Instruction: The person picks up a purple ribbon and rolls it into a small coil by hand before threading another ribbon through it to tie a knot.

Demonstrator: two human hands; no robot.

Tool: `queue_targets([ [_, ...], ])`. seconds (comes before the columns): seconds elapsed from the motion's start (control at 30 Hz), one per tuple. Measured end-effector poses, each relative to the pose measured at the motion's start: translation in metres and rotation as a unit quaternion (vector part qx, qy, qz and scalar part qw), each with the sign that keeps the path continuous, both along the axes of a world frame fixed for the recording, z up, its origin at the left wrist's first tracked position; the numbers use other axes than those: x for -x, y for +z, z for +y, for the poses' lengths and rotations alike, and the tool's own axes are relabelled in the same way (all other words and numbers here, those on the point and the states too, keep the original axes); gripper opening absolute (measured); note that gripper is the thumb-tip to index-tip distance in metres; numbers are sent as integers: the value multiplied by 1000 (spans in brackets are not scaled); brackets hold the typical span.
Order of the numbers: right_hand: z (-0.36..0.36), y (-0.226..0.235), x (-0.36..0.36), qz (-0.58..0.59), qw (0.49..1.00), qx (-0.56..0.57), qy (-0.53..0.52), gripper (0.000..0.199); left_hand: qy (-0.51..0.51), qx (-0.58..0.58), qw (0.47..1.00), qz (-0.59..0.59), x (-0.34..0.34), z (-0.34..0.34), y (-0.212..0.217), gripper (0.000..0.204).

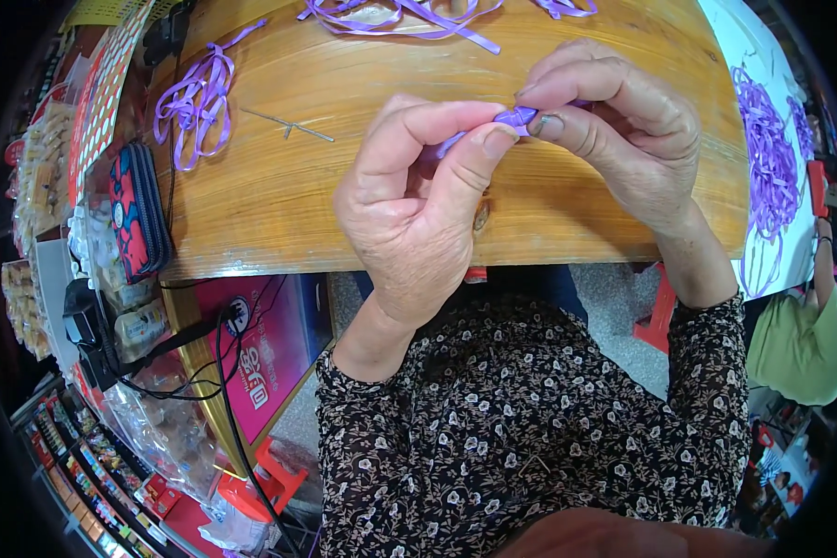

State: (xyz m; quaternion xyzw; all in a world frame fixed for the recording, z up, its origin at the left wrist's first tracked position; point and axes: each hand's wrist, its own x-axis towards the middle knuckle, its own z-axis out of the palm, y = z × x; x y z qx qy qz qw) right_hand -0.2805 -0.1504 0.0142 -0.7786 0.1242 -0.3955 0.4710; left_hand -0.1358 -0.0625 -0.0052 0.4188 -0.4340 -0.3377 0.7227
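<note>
Above the wooden table (567, 219) my two hands meet at a small folded piece of purple ribbon (515, 118). My left hand (423, 177) pinches its left side between thumb and index finger, and a bit of ribbon shows behind those fingers. The right side is pinched by the thumb and index finger of my right hand (623, 126); a short strip of purple runs behind them. How the ribbon is folded or knotted inside the pinch is too small to tell. A thin metal tool (288, 124) with a short side piece lies on the table to the left.
Loose purple ribbon (197, 107) lies at the table's left, with more ribbon strands (409, 14) at the far edge. A big ribbon pile (767, 158) rests on a white surface at right. A patterned zip pouch (139, 212) and black cables (221, 363) flank the left edge.
</note>
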Motion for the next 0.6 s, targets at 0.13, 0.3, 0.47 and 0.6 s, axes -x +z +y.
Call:
queue_targets([
  [0.13,-1,1,1,16,999,30,-4,17,9,-13,1000,-17,-1,1,1,8],
  [0.3,0,1,1,17,999,35,-7,17,24,0,1000,-18,2,1,-2,8],
  [0.47,0,2,0,8,998,65,-6,17,30,-4,999,12,5,0,-3,8],
  [0.6,-3,6,0,0,995,102,10,15,27,15,999,-43,0,1,-3,10],
])
